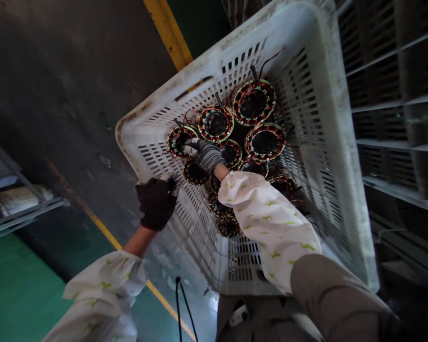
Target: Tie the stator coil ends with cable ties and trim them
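A large white plastic crate (224,45) holds several motor stators, ring-shaped and wound with copper wire. My left hand (157,203), in a dark maroon glove, is closed over the crate's left rim. Inside the crate, my right hand (206,154), in a grey striped glove, has its fingers in the opening of the leftmost stator (170,141) and grips its ring. Just beside that one lies another stator (216,123) with a black lead sticking up. Under my right wrist a further stator (231,153) is partly covered. My right sleeve hides part of the lower stators.
Stacked slatted crates (381,104) stand along the right side. A metal rack (24,209) is at the left edge. Yellow lines (100,228) run across the dark floor. A black cord loop (180,299) hangs below the crate, near my legs.
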